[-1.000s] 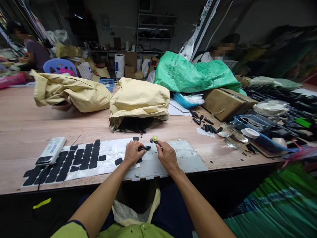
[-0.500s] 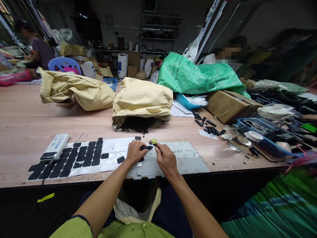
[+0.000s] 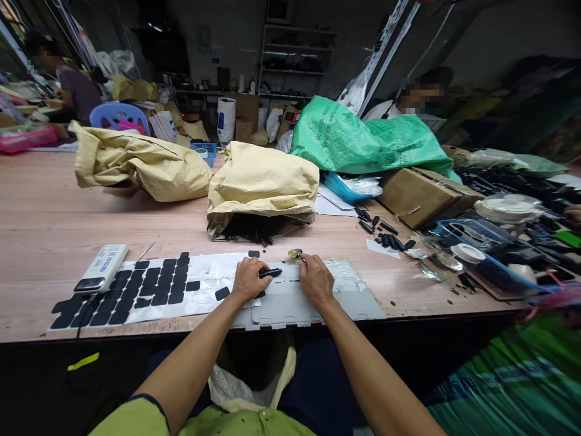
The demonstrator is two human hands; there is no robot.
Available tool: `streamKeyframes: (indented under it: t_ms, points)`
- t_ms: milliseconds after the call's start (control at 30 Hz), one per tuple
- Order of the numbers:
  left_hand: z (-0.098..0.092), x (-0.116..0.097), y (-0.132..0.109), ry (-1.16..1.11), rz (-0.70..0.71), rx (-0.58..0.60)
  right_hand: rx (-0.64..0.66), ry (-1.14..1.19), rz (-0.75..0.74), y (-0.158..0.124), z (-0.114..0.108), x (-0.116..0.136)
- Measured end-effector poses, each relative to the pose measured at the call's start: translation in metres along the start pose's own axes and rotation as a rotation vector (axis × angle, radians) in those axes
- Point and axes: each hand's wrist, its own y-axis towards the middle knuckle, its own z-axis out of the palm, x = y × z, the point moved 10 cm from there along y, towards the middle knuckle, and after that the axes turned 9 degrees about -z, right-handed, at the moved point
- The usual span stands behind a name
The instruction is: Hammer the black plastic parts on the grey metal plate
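Note:
My left hand (image 3: 247, 278) is closed on a slim black handle-shaped piece (image 3: 271, 273), whose tip points right over the grey board (image 3: 313, 303). In my right hand (image 3: 316, 280) is a small hammer (image 3: 297, 253) with a yellow-green face, its short handle hidden in my fingers. The hammer head is to the right of the black piece and apart from it. Left of my hands, a white sheet (image 3: 211, 266) carries rows of black rounded patches (image 3: 166, 281). Beyond my hands, a yellow cloth-like bag (image 3: 263, 178) lies with its mouth towards me, black pieces inside.
A white electronic device (image 3: 102, 266) with a cable sits at left. Loose black pieces (image 3: 388, 239) lie at right, near a cardboard box (image 3: 426, 194) and a blue basket (image 3: 499, 263). A green sack (image 3: 363, 139) lies behind. Two people sit farther back.
My right hand has moved right with the hammer, away from the black piece, and the hammer head has turned. My left hand has stayed nearly in place.

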Motion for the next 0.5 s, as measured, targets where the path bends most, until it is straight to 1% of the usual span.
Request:
streamKeyframes:
  t_ms: [67,200,500]
  points:
    - [0.0008,-0.0003,-0.0003,-0.003,0.002,0.010,0.007,-0.083,-0.036,0.0015,0.0060,-0.0073]
    - [0.0010,-0.0006,-0.0002,-0.004,0.005,0.015,-0.044,-0.200,-0.111,-0.0031,0.0097,-0.0062]
    - [0.0032,0.0021,0.0027,0.003,0.007,0.040,-0.025,-0.243,-0.108,-0.0023,0.0100,-0.0015]
